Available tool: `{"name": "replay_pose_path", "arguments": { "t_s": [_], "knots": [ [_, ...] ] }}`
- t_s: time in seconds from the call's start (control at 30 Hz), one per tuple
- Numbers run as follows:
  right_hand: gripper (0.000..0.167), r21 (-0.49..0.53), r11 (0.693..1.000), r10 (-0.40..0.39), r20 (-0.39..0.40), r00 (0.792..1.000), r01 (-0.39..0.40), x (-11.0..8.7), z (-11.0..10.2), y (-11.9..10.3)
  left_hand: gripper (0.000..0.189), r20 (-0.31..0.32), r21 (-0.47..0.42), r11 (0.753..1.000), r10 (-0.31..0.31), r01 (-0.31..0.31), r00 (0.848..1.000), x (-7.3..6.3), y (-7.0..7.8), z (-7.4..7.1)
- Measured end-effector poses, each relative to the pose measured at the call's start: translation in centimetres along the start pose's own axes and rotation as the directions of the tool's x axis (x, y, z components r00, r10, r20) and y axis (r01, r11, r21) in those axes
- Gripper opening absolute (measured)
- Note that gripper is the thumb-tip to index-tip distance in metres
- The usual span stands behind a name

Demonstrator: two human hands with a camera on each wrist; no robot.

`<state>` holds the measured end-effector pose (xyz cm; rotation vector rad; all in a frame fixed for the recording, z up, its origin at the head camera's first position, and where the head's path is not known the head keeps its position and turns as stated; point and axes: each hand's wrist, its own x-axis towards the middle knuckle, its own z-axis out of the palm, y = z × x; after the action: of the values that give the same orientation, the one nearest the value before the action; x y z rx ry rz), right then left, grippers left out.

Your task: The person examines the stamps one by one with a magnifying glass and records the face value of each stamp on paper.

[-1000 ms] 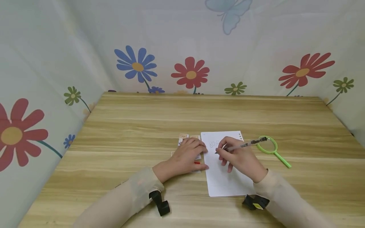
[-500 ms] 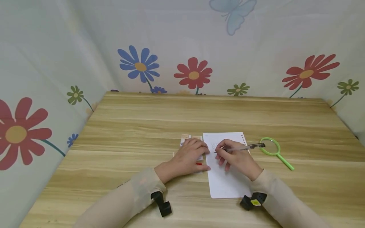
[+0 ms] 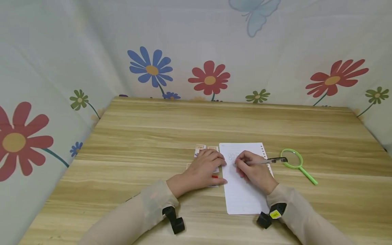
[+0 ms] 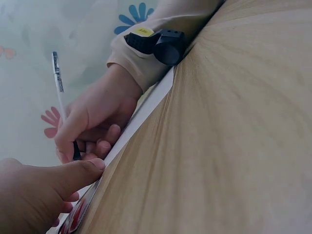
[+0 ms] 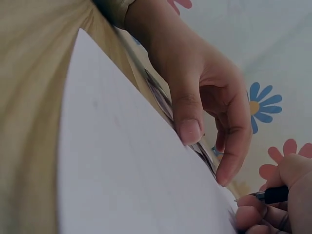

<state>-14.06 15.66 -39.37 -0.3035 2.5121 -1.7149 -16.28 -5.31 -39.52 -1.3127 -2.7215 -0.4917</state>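
Observation:
A white sheet of lined paper [image 3: 245,200] with punched holes lies on the table, faint pencil-thin figures near its top. My right hand [image 3: 255,173] pinches a clear-barrelled pen [image 3: 272,160], its tip at the paper just below the writing. In the right wrist view the dark pen tip [image 5: 273,195] shows between finger and thumb. My left hand [image 3: 200,170] rests palm down, fingers spread, over several small picture cards [image 3: 200,147]. Its thumb and fingertips touch the paper's left edge, as the thumb [image 4: 83,173] also shows in the left wrist view. Most of the cards are hidden beneath it.
To the right of the paper lies a green magnifying glass [image 3: 308,176], the pen's back end overlapping its ring in the head view. The wooden table [image 3: 153,126] reaches back to a flower-printed curtain [image 3: 180,41].
My right hand has turned slightly inward and the pen now slants lower, its tip shifting only a little on the paper. The left hand stays put. The head view has drifted slightly.

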Motion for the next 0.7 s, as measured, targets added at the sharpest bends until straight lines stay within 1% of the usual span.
{"name": "replay_pose_path", "arguments": {
  "t_s": [0.07,0.2,0.3,0.33,0.7],
  "knots": [
    [0.008,-0.040,0.999,-0.021,-0.019,1.000,0.020,-0.2,0.1,-0.6,0.049,0.003,0.007,1.000,-0.001,0.001,1.000,0.0,-0.1,0.1],
    [0.006,-0.109,0.993,-0.059,-0.055,0.997,0.053,0.0,0.3,-0.2,0.049,0.014,0.008,1.000,-0.005,0.004,1.000,0.0,-0.1,0.1],
    [0.006,-0.125,0.990,-0.081,-0.083,0.993,0.070,0.4,0.4,1.3,0.049,0.015,0.007,1.000,-0.005,0.005,1.000,0.0,-0.1,0.0],
    [0.005,-0.123,0.989,-0.088,-0.087,0.992,0.077,0.4,0.4,1.4,0.049,0.015,0.006,1.000,-0.006,0.006,1.000,0.0,-0.1,0.0],
    [0.007,-0.163,0.975,-0.159,-0.057,0.986,0.148,0.3,0.5,1.4,0.049,0.020,-0.008,1.000,-0.014,0.015,1.000,0.1,-0.2,0.1]
  ]
}}
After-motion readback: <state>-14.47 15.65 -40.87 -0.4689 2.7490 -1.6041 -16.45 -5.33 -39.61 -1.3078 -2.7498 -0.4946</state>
